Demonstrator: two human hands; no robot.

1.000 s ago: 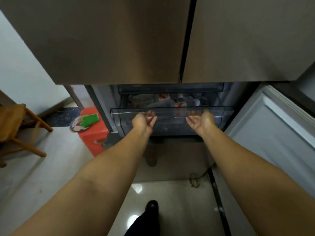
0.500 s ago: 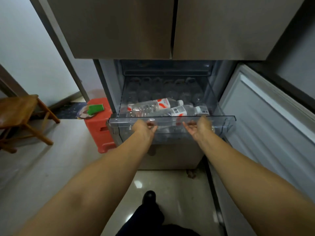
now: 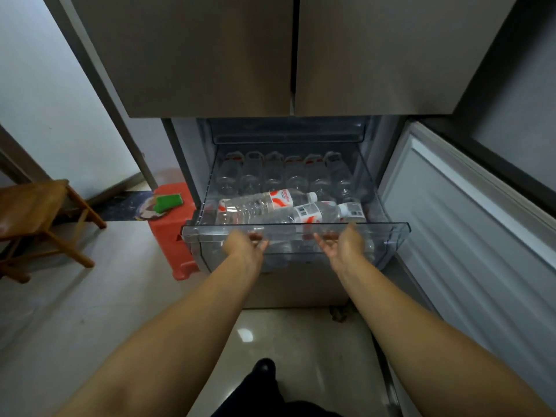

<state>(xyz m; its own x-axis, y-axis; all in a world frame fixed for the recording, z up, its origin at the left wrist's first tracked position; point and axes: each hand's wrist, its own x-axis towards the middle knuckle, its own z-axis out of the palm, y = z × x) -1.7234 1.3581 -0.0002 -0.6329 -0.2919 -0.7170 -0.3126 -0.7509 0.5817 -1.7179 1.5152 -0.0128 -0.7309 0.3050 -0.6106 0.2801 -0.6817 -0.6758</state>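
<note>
A clear plastic fridge drawer (image 3: 394,229) stands pulled out below the two shut upper doors. My left hand (image 3: 245,246) and my right hand (image 3: 343,245) are palm up at its front, fingers curled under the front lip. Two water bottles with red and white labels lie on their sides near the front, one (image 3: 261,204) to the left and one (image 3: 314,215) to the right. Behind them stands a row of several upright clear bottles (image 3: 270,173).
The lower fridge door (image 3: 469,242) hangs open on the right. A red plastic stool (image 3: 171,233) with a green sponge (image 3: 168,201) stands left of the fridge. A wooden chair (image 3: 33,212) is at the far left. My dark shoe (image 3: 264,367) is on the tiled floor.
The drawer has slid out toward me with both hands on its front lip. The lying bottles and the back row have come into view.
</note>
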